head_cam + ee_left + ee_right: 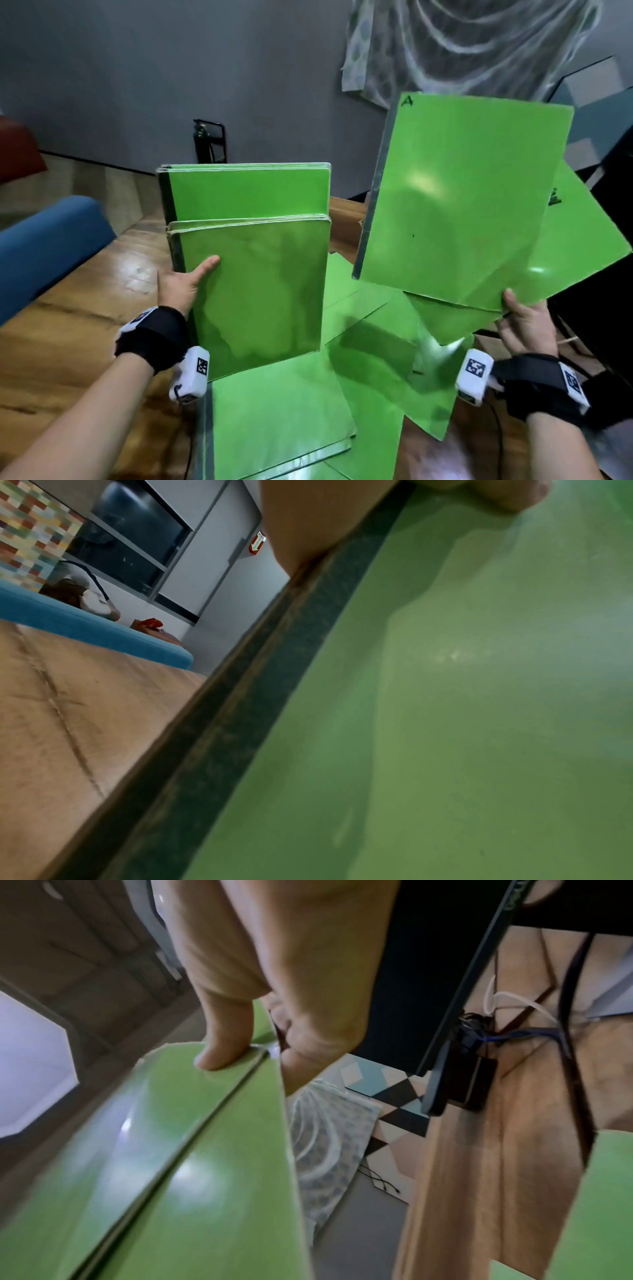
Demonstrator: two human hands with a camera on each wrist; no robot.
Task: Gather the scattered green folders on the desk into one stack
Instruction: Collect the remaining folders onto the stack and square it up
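Note:
My left hand (186,284) grips an upright bundle of green folders (253,284) by its dark spine, thumb on the front cover; a taller batch (250,192) stands behind in the same bundle. The left wrist view shows that spine (274,674) and cover (462,696) close up. My right hand (524,318) pinches the lower corner of two raised green folders (459,205), thumb on top (222,1047); the front one is marked "A". More green folders (284,421) lie fanned flat on the wooden desk (78,308) beneath.
A blue seat (44,246) stands left of the desk. A dark monitor (596,308) and cables (514,1031) crowd the right side. A patterned cloth (462,44) hangs on the grey wall behind.

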